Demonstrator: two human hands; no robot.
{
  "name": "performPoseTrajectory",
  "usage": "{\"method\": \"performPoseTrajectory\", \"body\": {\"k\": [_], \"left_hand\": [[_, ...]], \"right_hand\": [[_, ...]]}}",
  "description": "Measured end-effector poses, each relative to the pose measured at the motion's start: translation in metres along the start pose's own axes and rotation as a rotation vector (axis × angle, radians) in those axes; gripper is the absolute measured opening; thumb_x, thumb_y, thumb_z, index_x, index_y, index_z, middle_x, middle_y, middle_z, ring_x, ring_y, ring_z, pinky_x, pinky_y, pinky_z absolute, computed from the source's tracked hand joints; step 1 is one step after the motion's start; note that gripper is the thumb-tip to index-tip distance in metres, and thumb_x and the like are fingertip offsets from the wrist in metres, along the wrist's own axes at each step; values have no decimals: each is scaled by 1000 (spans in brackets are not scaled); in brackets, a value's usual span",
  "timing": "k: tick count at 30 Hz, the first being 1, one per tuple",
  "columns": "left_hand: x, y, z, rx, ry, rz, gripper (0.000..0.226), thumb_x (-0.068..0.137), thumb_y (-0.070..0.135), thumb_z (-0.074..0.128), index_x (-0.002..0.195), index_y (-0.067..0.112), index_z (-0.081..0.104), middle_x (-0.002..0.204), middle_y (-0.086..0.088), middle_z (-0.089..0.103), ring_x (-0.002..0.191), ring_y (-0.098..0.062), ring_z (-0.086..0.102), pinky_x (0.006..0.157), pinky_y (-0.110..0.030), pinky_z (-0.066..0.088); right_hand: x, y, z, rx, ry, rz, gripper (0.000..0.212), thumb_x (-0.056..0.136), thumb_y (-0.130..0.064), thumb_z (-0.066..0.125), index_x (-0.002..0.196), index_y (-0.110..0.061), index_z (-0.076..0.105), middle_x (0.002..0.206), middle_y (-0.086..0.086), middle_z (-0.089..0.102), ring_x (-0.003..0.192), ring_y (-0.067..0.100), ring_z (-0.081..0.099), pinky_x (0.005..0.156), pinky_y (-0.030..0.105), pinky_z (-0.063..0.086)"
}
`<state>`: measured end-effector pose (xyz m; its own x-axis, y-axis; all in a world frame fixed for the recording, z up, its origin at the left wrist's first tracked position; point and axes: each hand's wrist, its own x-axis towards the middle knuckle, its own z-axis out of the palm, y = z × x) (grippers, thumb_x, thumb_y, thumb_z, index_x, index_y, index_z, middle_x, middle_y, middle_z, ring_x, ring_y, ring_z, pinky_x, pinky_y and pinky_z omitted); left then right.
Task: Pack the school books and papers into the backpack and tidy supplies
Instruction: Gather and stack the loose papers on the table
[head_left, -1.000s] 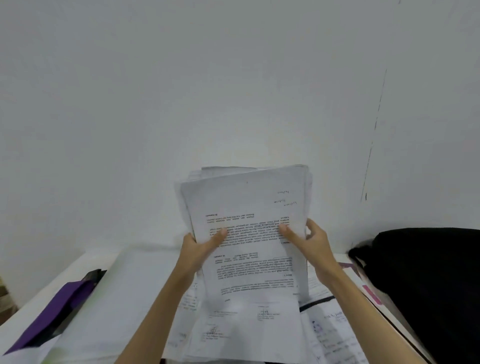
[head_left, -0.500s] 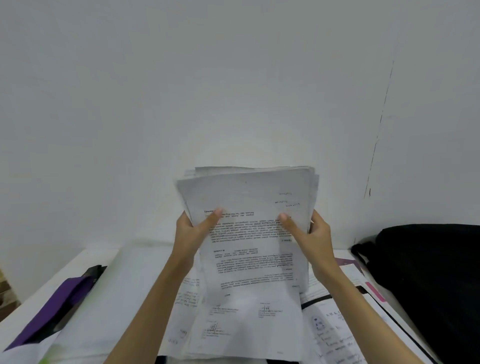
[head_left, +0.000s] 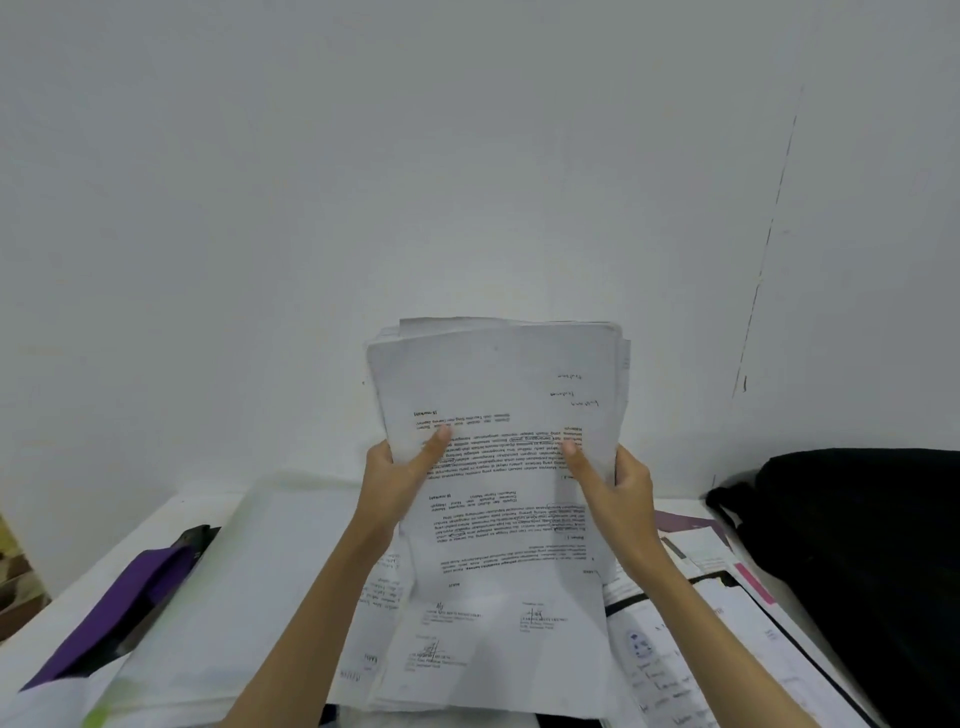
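A thick stack of printed papers (head_left: 498, 395) stands upright in front of me, its text upside down and its lower edge down among the papers on the white desk (head_left: 171, 525). My left hand (head_left: 397, 478) grips the stack's left edge with the thumb across the front sheet. My right hand (head_left: 618, 493) grips the right edge the same way. The black backpack (head_left: 852, 561) lies at the right end of the desk, apart from both hands.
A purple folder (head_left: 130, 587) lies at the desk's left edge, next to a large white sheet (head_left: 249, 582). Handwritten sheets and a black-edged clipboard (head_left: 691, 654) with a pink tab lie between the stack and the backpack. A plain white wall stands close behind.
Both hands have slid a little up the sides of the stack, and the sheets have squared up more evenly. The stack stands slightly higher and more upright.
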<state>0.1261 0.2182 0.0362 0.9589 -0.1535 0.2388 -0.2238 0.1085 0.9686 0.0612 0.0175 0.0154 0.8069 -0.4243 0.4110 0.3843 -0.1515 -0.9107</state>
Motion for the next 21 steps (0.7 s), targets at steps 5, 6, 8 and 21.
{"method": "performPoseTrajectory", "body": {"k": [5, 6, 8, 21], "left_hand": [[1, 25, 26, 58, 183, 192, 28, 79, 41, 69, 86, 14, 70, 84, -8, 74, 77, -24, 72, 67, -40, 60], [0, 26, 28, 49, 198, 212, 26, 78, 41, 69, 84, 15, 69, 83, -8, 74, 75, -23, 72, 65, -38, 59], [-4, 24, 27, 35, 184, 210, 24, 76, 42, 69, 84, 19, 68, 81, -3, 74, 72, -19, 72, 62, -34, 59], [-11, -47, -22, 5, -232, -241, 30, 86, 25, 62, 113, 12, 64, 109, -5, 72, 101, -24, 68, 85, -38, 55]], "right_hand": [[-5, -22, 21, 49, 56, -149, 17, 93, -19, 54, 110, -19, 58, 100, -18, 63, 90, -16, 60, 73, 3, 45], [-7, -23, 23, 64, 69, -163, 20, 93, -21, 54, 113, -17, 57, 102, -16, 63, 91, -16, 59, 73, 3, 45], [-9, -18, 20, 89, 82, -161, 25, 92, -23, 54, 117, -17, 55, 104, -16, 63, 92, -15, 60, 72, 4, 46], [8, 11, -19, 98, -65, 225, 15, 83, -17, 69, 98, -16, 69, 95, 1, 74, 84, 18, 70, 68, 27, 56]]}}
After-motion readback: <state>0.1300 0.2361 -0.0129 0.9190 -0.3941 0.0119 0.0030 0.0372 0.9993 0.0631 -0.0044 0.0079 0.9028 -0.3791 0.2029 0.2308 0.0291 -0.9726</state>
